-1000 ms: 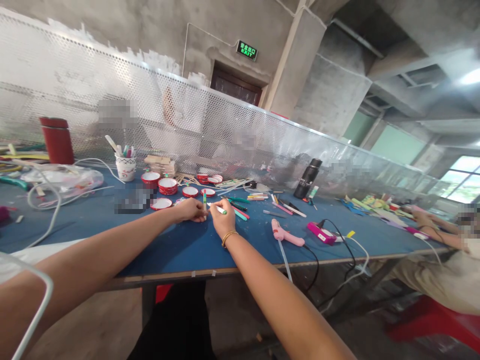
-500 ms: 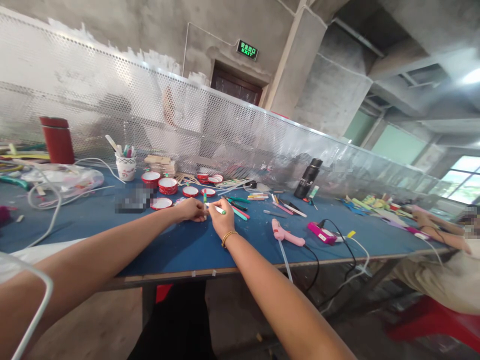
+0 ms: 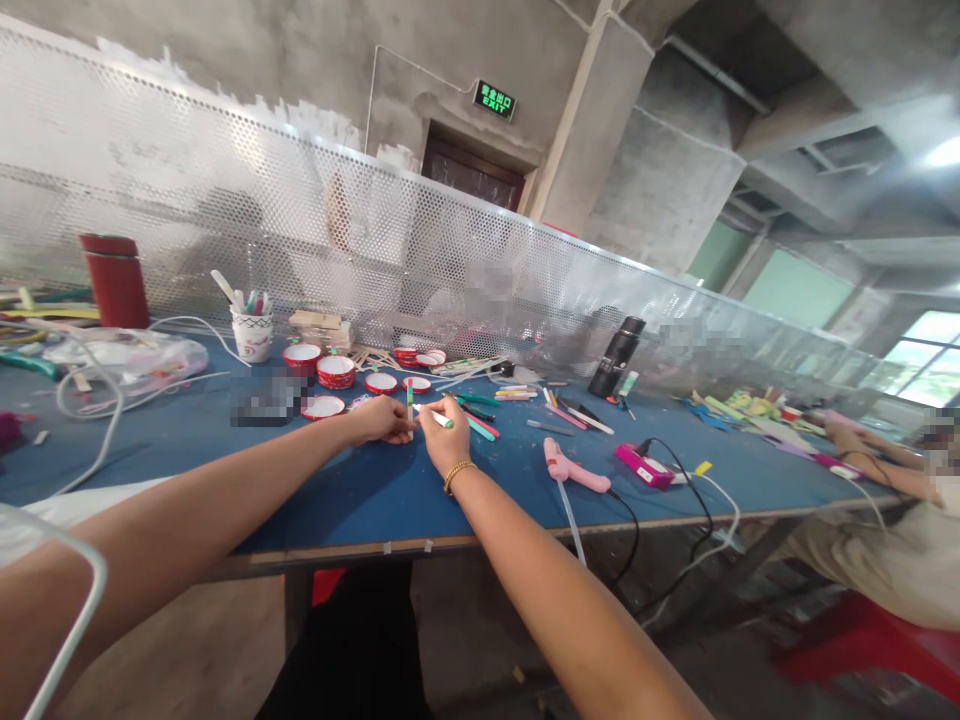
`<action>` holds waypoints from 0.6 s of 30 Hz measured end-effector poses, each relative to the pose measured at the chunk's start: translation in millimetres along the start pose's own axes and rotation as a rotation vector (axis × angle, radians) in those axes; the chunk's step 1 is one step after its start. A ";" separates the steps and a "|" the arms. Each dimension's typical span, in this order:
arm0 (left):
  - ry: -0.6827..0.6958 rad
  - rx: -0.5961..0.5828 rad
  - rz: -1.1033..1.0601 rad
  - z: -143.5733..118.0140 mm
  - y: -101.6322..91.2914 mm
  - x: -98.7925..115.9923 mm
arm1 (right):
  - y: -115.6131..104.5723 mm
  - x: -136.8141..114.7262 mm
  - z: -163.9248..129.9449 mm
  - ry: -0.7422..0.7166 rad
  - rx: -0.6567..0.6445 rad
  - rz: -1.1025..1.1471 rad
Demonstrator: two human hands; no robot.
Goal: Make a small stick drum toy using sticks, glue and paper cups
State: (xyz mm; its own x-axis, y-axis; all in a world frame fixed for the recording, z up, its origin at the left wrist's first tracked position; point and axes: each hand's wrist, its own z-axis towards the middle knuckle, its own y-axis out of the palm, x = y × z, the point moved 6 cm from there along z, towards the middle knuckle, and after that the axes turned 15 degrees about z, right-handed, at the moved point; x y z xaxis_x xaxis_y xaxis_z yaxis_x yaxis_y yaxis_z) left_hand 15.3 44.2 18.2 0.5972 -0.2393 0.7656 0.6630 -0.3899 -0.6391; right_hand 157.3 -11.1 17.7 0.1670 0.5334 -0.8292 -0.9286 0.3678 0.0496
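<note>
Head view shows both arms stretched far out over the blue worktable (image 3: 360, 495), the hands meeting near its middle. The left hand (image 3: 382, 418) is closed, fingertips pinching the foot of a small upright stick (image 3: 409, 398) banded in green and red, which stands on the table just beside the knuckles. The right hand (image 3: 444, 432) is closed around a white marker with a green cap (image 3: 437, 418), its tip meeting the stick low down.

The stick is thin and held only at its foot, so a sideways push from the marker could tip it or skid it across the smooth surface. With both arms at full reach, the wrists have little support (a wobble would smear the colour, I judge).

Close behind the hands lie red-rimmed round lids (image 3: 335, 372) and a scatter of loose coloured sticks (image 3: 480, 428); an elbow shift or a dropped stick could knock into them. To the right a pink glue gun (image 3: 574, 468) rests near the table edge, its cable (image 3: 630, 540) hanging off, well apart from the hands. A paper cup of pens (image 3: 250, 332) and a red flask (image 3: 114, 280) stand further left. Another person's arm (image 3: 874, 460) works at the far right.
</note>
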 end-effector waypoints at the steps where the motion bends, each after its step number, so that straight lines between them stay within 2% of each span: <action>1: 0.001 0.000 -0.003 0.3 0.0 -0.1 | -1.3 0.3 0.2 0.005 0.015 -0.002; 8: 0.008 -0.006 -0.008 0.3 0.4 -0.1 | 1.8 -0.8 0.5 -0.034 -0.011 0.047; 12: 0.000 -0.002 0.016 0.5 0.2 -0.4 | -0.9 0.3 0.7 -0.011 0.019 0.027; 18: 0.003 -0.005 0.003 -0.2 0.2 1.0 | 1.9 -0.4 0.4 -0.018 -0.011 0.054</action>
State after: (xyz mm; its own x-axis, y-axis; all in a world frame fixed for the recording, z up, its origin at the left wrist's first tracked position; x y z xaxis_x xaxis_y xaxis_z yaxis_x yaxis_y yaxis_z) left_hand 16.0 43.8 18.9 0.5979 -0.2437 0.7637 0.6586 -0.3938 -0.6413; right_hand 155.6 -10.3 18.4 0.1227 0.5660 -0.8152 -0.9401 0.3296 0.0874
